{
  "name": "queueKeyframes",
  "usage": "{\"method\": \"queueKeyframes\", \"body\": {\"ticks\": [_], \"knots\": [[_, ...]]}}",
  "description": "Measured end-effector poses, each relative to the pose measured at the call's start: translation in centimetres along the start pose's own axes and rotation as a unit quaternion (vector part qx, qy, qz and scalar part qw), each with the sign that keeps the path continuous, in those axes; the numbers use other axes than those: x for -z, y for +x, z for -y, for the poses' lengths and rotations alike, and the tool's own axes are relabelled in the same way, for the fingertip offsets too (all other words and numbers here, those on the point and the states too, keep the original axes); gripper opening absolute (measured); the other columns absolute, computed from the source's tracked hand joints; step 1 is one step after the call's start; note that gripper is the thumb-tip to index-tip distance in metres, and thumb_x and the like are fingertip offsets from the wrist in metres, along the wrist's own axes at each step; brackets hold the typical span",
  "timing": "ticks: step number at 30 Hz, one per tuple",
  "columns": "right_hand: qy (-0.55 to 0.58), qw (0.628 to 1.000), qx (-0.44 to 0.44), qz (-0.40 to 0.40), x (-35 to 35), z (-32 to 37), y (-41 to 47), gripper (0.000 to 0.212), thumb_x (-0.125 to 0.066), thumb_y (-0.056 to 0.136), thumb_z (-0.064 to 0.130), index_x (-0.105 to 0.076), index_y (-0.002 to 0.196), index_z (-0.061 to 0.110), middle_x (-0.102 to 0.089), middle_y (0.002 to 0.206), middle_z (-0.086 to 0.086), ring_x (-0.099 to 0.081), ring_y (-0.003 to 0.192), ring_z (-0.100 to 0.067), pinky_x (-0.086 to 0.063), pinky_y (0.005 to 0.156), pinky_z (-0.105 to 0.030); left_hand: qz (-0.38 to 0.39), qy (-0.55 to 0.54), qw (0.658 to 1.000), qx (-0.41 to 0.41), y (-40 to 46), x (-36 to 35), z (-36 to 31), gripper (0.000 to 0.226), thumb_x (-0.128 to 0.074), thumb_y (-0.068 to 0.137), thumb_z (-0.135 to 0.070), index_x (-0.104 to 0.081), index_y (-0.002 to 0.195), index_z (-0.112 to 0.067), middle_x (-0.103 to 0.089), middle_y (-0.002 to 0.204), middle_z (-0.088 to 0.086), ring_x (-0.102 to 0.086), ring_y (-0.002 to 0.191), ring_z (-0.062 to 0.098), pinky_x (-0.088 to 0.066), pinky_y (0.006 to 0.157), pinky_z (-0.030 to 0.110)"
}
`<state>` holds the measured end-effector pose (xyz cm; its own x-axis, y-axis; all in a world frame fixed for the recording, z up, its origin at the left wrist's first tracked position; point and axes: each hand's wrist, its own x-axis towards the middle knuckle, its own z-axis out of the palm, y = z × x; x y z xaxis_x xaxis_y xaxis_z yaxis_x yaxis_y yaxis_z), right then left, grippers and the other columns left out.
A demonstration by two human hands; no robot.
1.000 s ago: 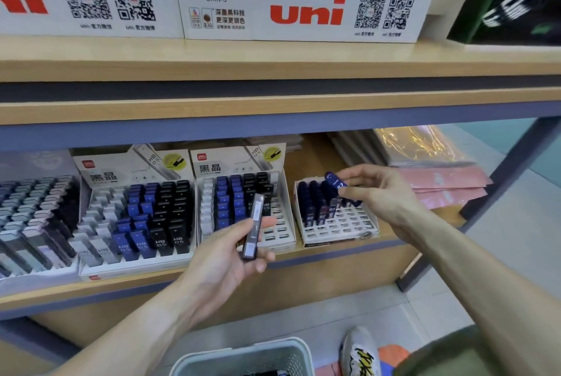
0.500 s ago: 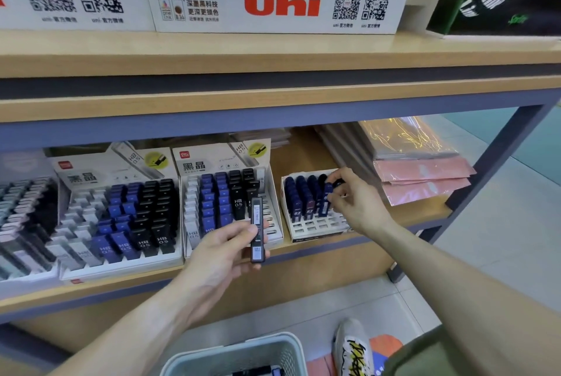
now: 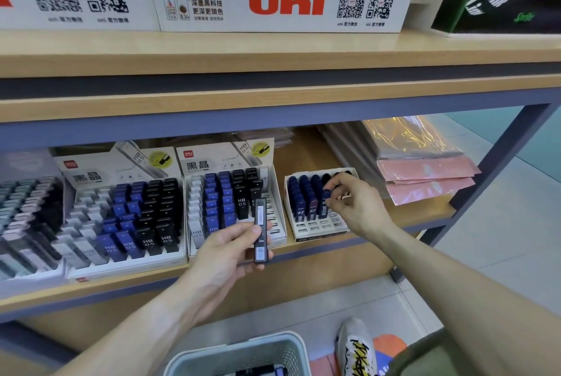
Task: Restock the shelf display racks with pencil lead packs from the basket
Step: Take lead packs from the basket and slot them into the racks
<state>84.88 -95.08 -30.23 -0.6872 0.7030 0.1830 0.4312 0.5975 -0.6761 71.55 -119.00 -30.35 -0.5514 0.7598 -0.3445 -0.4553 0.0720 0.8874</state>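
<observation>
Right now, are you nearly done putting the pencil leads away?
Not yet. The right hand is slotting a blue pack into the small rack, whose front slots are empty. The left hand holds a black pack, and the basket still holds more.

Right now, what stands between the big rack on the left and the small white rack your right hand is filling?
In the head view, the middle display rack stands between the big rack and the small white rack, part-filled with white, blue and black packs.

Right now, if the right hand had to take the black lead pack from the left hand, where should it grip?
By the upper half of the black lead pack, pinched across its narrow sides from above. It stands upright, and the left hand covers its lower half, so only the top is free.
</observation>
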Motion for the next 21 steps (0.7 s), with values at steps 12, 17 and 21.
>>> {"method": "queueKeyframes", "body": {"ticks": [12,17,21], "knots": [[0.030,0.999,-0.031,0.016,0.9,-0.3,0.7,0.018,-0.079,0.082,0.009,-0.070,0.089,0.023,-0.070,0.079,0.002,-0.062,0.067,-0.011,-0.048,0.067,-0.016,0.005,0.010,1.000,0.002,-0.2,0.2,-0.1,0.025,-0.060,0.101,-0.017,-0.071,0.118,-0.003,-0.073,0.112,0.022,-0.072,0.085,0.027,-0.058,0.068,0.030],[0.035,0.998,-0.032,0.030,1.2,-0.1,1.0,0.020,-0.080,0.081,0.006,-0.070,0.089,0.022,-0.070,0.080,0.000,-0.063,0.067,-0.012,-0.047,0.066,-0.014,0.007,0.007,1.000,0.000,-0.3,0.1,-0.1,0.024,-0.060,0.101,-0.016,-0.071,0.117,-0.003,-0.071,0.114,0.025,-0.072,0.083,0.026,-0.057,0.068,0.031],[0.013,0.999,-0.022,0.040,1.3,0.0,1.0,0.020,-0.079,0.083,0.006,-0.069,0.090,0.021,-0.069,0.080,-0.001,-0.064,0.070,-0.015,-0.045,0.062,-0.009,0.008,0.004,1.000,-0.001,-0.3,0.3,-0.1,0.023,-0.059,0.101,-0.016,-0.072,0.117,-0.004,-0.072,0.113,0.024,-0.072,0.083,0.026,-0.056,0.069,0.031]]}}
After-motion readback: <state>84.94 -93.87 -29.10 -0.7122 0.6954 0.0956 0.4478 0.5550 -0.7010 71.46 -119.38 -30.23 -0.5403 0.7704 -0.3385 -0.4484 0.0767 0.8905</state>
